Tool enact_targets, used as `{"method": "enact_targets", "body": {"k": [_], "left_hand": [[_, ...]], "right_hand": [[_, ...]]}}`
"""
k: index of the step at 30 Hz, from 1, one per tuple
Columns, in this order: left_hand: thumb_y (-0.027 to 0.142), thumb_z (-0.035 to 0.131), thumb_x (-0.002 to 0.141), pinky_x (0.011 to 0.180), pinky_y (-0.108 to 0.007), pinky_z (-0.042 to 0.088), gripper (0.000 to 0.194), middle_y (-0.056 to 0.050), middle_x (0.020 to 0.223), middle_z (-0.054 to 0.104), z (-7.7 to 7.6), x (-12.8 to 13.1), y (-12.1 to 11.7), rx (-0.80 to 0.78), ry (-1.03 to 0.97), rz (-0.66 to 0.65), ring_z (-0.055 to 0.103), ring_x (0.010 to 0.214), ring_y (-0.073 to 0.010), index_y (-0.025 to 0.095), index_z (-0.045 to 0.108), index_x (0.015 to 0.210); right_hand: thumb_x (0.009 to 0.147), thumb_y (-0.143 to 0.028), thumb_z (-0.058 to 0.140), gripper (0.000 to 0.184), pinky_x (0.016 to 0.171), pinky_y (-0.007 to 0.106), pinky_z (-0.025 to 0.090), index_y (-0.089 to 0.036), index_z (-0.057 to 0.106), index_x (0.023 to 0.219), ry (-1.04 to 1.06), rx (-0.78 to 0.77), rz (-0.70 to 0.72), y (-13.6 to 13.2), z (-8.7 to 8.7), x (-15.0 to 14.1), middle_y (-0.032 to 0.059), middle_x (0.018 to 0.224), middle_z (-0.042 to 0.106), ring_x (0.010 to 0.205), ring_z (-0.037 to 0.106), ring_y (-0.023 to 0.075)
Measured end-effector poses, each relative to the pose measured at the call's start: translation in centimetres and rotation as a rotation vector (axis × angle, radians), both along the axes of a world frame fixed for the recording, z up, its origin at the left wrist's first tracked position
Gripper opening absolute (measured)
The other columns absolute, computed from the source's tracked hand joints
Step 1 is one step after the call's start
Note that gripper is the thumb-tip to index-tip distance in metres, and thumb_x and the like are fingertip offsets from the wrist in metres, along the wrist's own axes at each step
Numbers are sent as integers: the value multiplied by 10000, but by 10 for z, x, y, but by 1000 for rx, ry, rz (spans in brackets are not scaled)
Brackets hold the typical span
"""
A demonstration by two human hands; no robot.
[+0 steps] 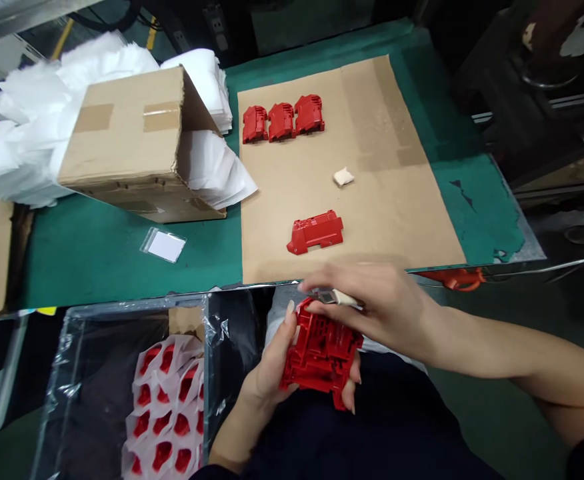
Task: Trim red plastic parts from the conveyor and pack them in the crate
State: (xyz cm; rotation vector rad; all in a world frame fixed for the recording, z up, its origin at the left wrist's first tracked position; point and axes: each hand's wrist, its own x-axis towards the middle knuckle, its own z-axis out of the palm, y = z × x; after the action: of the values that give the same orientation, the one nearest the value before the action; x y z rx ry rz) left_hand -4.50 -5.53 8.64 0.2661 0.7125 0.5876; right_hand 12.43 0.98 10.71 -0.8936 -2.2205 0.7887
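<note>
My left hand (272, 367) grips a red plastic moulded part (319, 353) from below, over my lap. My right hand (377, 300) is closed on a small metal-tipped trimming tool (335, 297) whose tip rests at the part's upper edge. On the brown cardboard sheet (397, 200) lies one more red part (316, 233) just beyond my hands. Three red parts (282, 121) stand in a row at the sheet's far left. A small white scrap (343, 177) lies mid-sheet.
A cardboard box (132, 143) lies on its side on the green table (97, 247), white foam sheets (37, 100) behind it. A small clear bag (163, 245) lies nearby. A plastic-lined bin (122, 387) at lower left holds several wrapped red parts (167, 407).
</note>
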Motion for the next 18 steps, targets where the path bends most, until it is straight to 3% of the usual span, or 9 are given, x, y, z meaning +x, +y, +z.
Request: {"method": "enact_targets", "body": {"k": [3,8,13,18], "left_hand": [[793,481,770,504,-313,549,758,-95,754,715,2,1,1,4,-13,5,712,633,-259,154,676,1128],[771,453,806,505,-309,543,766,-97,760,717,2,1,3,38,-60,59,710,624,-253,126,645,1173],[791,481,774,533,-316,556,776,-100,763,725,1,-1,1,-5,-56,42,720,680,-269,124,681,1119],[776,555,740,570,-341,585,714,-102,772,741,8,0,0,11,99,107,728,775,-299,148,739,1027]], "right_hand": [[1005,-337,444,252,570,204,402,-189,588,862,70,-110,-20,12,-7,-7,-22,708,646,617,586,92],[1005,-526,352,432,468,221,302,-200,484,755,-37,10,-303,25,-9,-4,-34,579,543,469,457,90],[1018,-542,258,470,481,241,299,-189,506,832,-244,196,-255,7,-4,2,-7,621,577,508,487,114],[1042,-363,311,378,556,275,324,-179,568,834,-399,407,-209,-12,5,6,0,644,583,536,478,124]]}}
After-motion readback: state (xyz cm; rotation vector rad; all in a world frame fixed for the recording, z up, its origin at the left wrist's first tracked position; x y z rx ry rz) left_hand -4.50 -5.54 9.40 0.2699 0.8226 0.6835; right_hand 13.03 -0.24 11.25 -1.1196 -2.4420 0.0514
